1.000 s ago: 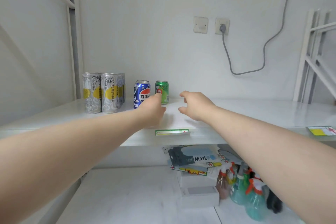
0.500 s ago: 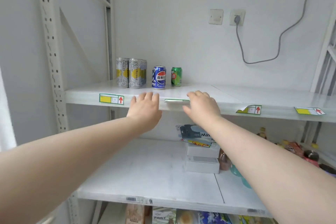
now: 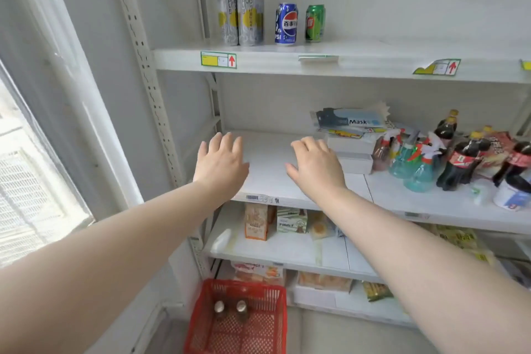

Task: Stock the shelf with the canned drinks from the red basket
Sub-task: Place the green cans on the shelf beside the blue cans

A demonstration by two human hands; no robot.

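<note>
On the top shelf (image 3: 373, 62) stand tall silver-and-yellow cans (image 3: 241, 17), a blue cola can (image 3: 286, 23) and a green can (image 3: 315, 23), all upright in a row at the left. My left hand (image 3: 221, 161) and my right hand (image 3: 316, 167) hover side by side in front of the second shelf, fingers loosely spread, holding nothing. The red basket (image 3: 201, 322) sits on the floor below, with two cans (image 3: 231, 309) standing upright in it, tops showing.
The second shelf (image 3: 267, 169) carries a mask box (image 3: 352, 121), white boxes, spray bottles (image 3: 413, 165) and dark sauce bottles (image 3: 462, 158) at the right. Lower shelves hold snack boxes and packets. A perforated upright post (image 3: 143, 66) and a window flank the left.
Both hands have come away from the top shelf and dropped to the second shelf's height. The view has tilted down, bringing the red basket into sight.
</note>
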